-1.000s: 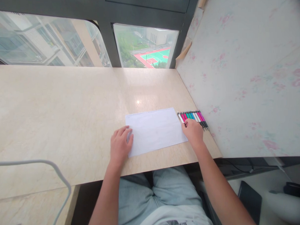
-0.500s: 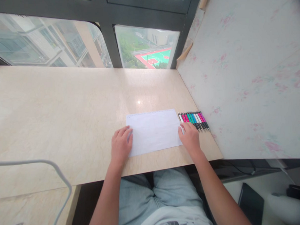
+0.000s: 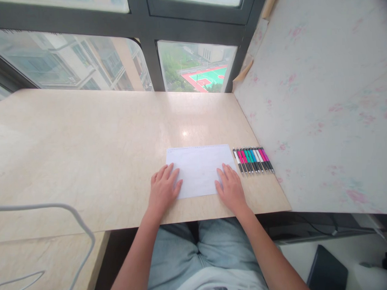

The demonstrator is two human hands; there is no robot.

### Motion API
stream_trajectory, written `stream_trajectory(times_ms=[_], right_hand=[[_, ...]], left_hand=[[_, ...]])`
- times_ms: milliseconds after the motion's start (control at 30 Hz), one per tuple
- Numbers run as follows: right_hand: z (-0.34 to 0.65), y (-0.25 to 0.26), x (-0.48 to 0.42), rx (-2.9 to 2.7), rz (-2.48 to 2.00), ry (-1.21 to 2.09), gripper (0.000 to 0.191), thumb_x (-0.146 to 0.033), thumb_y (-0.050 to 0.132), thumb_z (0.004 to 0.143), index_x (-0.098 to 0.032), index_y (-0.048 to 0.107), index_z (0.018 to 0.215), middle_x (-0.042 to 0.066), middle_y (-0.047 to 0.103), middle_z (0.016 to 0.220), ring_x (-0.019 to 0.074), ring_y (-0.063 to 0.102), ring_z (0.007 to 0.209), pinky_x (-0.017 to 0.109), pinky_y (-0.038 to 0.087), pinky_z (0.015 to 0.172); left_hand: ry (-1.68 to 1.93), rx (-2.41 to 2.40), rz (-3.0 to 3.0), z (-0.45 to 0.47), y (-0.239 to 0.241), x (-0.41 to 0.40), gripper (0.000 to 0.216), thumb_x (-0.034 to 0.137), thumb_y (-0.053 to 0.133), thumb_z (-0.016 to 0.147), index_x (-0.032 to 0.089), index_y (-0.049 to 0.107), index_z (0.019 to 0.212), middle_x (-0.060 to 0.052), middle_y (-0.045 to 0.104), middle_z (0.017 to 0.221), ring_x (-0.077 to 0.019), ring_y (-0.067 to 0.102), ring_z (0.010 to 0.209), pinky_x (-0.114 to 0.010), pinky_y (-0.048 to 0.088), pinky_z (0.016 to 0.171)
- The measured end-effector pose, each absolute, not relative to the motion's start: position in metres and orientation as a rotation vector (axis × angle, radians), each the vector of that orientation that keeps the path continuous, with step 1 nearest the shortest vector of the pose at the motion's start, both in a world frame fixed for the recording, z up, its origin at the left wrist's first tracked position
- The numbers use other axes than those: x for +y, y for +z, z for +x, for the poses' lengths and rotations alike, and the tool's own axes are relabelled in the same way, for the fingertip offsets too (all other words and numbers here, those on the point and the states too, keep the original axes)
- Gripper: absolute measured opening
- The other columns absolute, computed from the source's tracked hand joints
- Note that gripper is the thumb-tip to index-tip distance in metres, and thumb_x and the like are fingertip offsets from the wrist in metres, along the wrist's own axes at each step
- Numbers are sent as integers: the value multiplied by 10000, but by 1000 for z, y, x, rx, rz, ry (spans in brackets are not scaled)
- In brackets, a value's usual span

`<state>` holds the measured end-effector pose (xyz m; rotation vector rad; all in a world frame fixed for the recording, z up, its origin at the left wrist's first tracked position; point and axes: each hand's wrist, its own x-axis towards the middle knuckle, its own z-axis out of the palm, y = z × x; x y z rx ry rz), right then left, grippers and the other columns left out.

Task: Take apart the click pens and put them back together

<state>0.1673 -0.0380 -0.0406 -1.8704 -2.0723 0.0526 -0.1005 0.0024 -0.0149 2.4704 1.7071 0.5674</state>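
A white sheet of paper (image 3: 199, 170) lies flat on the pale desk, close to its front edge. My left hand (image 3: 165, 186) rests over the sheet's left side, fingers spread. Over the lower right part of the paper lies my right hand (image 3: 230, 187), its fingers also apart and flat. Neither hand grips anything. Just right of the paper is a neat row of several pens (image 3: 253, 160) with white, pink, green, blue and purple barrels and black grips. The paper's lower corners are partly hidden under my hands.
The desk (image 3: 101, 152) reaches back to a dark-framed window (image 3: 197, 66). A flowered wall (image 3: 325, 115) bounds it on the right, beside the pens. At the lower left, a grey cable (image 3: 78, 216) loops over the desk and a lower surface.
My hands have gone from holding the paper's side edges to lying flat on it. My right hand has moved left, off the pens. The paper sits straighter, and the view has shifted slightly.
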Motion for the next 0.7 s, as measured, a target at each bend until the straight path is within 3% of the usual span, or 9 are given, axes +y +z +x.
stream_trajectory(times_ms=[233, 400, 567, 633, 700], right_hand=[[164, -41, -43, -2072, -1921, -29, 464, -306, 426, 983, -134, 529, 1401, 157, 402, 1556, 312, 292, 1467, 512, 245, 1180], [164, -42, -46, -2052, -1927, -25, 471, -299, 448, 972, -123, 530, 1401, 172, 405, 1550, 318, 292, 1466, 516, 239, 1180], [167, -37, -46, -1964, -1807, -62, 427, -304, 479, 963, -102, 566, 1329, 207, 494, 1468, 332, 378, 1409, 532, 290, 1145], [169, -32, -49, -1861, -1674, -65, 328, -284, 481, 967, -117, 620, 1213, 192, 619, 1309, 299, 506, 1288, 491, 365, 1093], [169, -27, -55, -1741, -1538, -27, 220, -238, 454, 973, -154, 653, 1017, 138, 699, 1040, 243, 614, 1056, 409, 459, 965]], left_hand=[[358, 1637, 2596, -100, -15, -11, 506, 404, 452, 971, 200, 501, 1430, -128, 360, 1588, -329, 312, 1471, -515, 249, 1184], [320, 1651, 2616, -96, -16, -10, 506, 398, 419, 982, 212, 486, 1448, -109, 345, 1598, -326, 297, 1479, -515, 230, 1188], [518, 1626, 2603, -100, -14, -10, 497, 382, 491, 953, 211, 499, 1421, -145, 425, 1546, -338, 392, 1420, -525, 282, 1152], [780, 1649, 2537, -98, -11, -14, 465, 363, 544, 930, 193, 532, 1362, -173, 529, 1442, -335, 494, 1322, -511, 353, 1096], [1122, 1645, 2369, -90, -7, -22, 317, 311, 560, 922, 183, 599, 1209, -154, 656, 1213, -286, 602, 1134, -439, 447, 985]])
